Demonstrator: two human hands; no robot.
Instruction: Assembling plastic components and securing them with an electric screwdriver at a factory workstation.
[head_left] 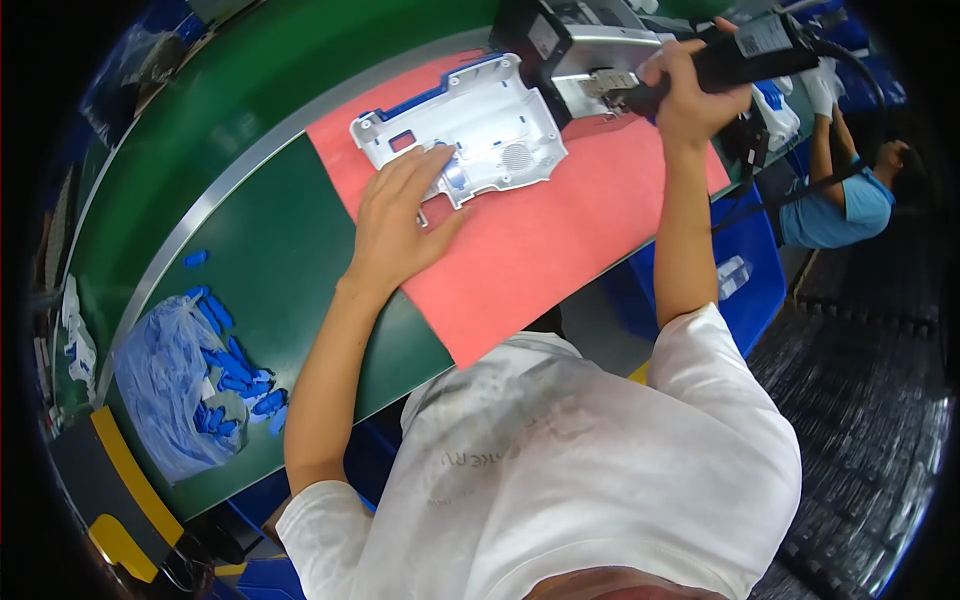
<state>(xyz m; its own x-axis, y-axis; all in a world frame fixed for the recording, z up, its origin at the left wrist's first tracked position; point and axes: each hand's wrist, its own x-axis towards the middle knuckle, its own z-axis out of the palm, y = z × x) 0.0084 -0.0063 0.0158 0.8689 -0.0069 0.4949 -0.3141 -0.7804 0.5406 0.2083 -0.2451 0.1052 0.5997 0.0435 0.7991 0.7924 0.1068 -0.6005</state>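
Observation:
A white plastic housing (515, 115) with blue trim along its far edge lies hollow side up on a pink mat (540, 255). My left hand (395, 215) rests on its near left side, fingers stretched over the shell and thumb apart. My right hand (692, 105) is wrapped round a black electric screwdriver (760, 58) with a cable, held on its side. The screwdriver's tip points left at the front of a metal-and-black screw feeder (595, 48), beyond the housing's right end. Whether a screw sits on the tip is too small to tell.
Small blue plastic parts (235, 370) spill from a clear bag (165, 385) on the green bench (275, 265) at left. A blue bin (765, 290) stands below the bench at right. A co-worker in a blue shirt (835, 210) works farther right. A green conveyor belt (250, 90) runs behind.

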